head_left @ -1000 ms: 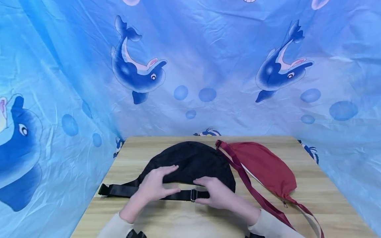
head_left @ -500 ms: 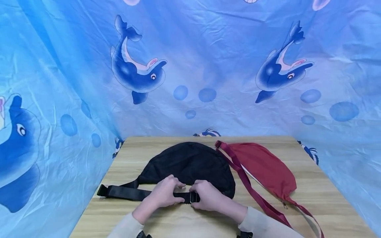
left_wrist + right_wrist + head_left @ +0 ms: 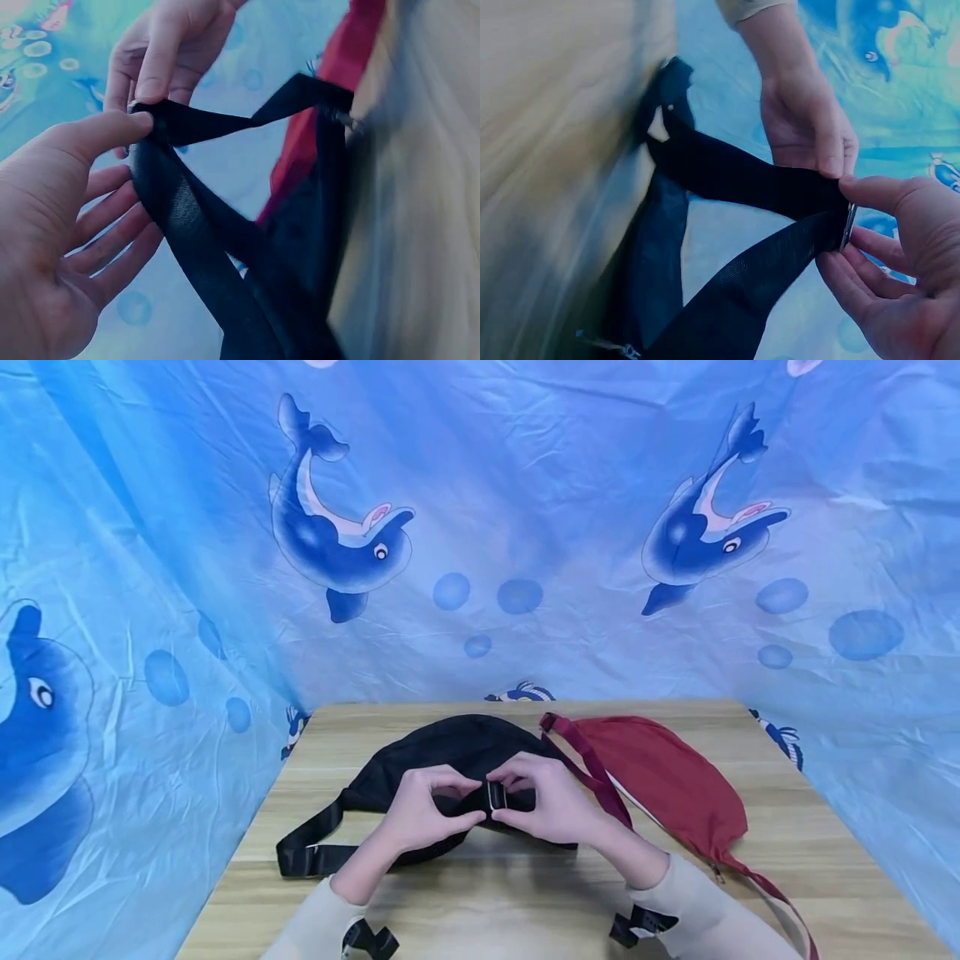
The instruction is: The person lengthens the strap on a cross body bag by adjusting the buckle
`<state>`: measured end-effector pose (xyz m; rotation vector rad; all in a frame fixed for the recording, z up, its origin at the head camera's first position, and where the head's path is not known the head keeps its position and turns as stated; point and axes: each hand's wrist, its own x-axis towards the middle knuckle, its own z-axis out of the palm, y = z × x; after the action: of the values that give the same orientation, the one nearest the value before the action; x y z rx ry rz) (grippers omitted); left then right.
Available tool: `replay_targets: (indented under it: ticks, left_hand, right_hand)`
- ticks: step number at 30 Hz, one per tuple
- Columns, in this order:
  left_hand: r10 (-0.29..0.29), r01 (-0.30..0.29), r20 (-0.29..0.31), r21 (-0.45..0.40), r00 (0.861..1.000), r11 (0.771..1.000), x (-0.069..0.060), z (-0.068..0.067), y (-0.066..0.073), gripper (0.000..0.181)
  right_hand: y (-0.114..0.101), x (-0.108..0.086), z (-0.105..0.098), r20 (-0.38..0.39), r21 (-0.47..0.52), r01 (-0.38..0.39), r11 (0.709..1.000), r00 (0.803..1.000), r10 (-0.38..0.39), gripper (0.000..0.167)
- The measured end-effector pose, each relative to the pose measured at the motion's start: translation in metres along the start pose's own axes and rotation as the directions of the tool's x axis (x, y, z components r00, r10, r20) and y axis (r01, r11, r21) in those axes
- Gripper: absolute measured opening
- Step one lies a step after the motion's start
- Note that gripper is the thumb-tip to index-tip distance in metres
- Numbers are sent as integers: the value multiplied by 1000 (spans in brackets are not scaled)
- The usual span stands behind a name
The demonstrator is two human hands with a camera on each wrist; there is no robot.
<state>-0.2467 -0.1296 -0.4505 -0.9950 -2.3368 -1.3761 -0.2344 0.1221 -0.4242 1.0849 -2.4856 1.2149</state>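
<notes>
A black waist bag [image 3: 465, 739] lies on the table with its strap [image 3: 318, 858] raised in front of it. My left hand [image 3: 422, 810] pinches the strap between thumb and fingers, just left of a metal strap slider [image 3: 497, 795]. The right hand [image 3: 555, 797] pinches the strap at the slider, close to the left fingertips. In the right wrist view, the slider [image 3: 849, 225] stands between the right thumb and fingers, with black webbing [image 3: 757, 270] running down from it. The left wrist view shows the lifted strap [image 3: 180, 210] forming a loop.
A red waist bag [image 3: 663, 777] lies to the right of the black one, its strap [image 3: 603, 785] reaching toward the black bag. Blue dolphin-print sheeting [image 3: 480, 527] surrounds the wooden table [image 3: 300, 802] at the back and sides.
Both hands reached down to the strap, took hold of it around the slider and lifted it up over the bag. The strap's left end has swung inward.
</notes>
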Motion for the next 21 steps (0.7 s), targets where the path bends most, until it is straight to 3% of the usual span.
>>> replay_targets:
  ticks: [7, 14, 17, 21]
  left_hand:
    - [-85, 85, 0, -109, 996, 990, 13, 8, 17, 27]
    - [-110, 103, -35, -172, 993, 980, 10, 12, 20, 31]
    - [-91, 87, -14, -204, 996, 975, 9, 14, 22, 34]
    - [-57, 63, 34, -224, 998, 973, 7, 15, 26, 47]
  right_hand:
    - [1, 0, -9, 1, 130, -42, 991, 999, 42, 43]
    - [7, -5, -13, 65, 402, -144, 904, 989, 129, 36]
    - [9, -5, -13, 70, 405, -145, 903, 989, 127, 34]
    - [8, -5, -12, 47, 364, -96, 926, 995, 84, 32]
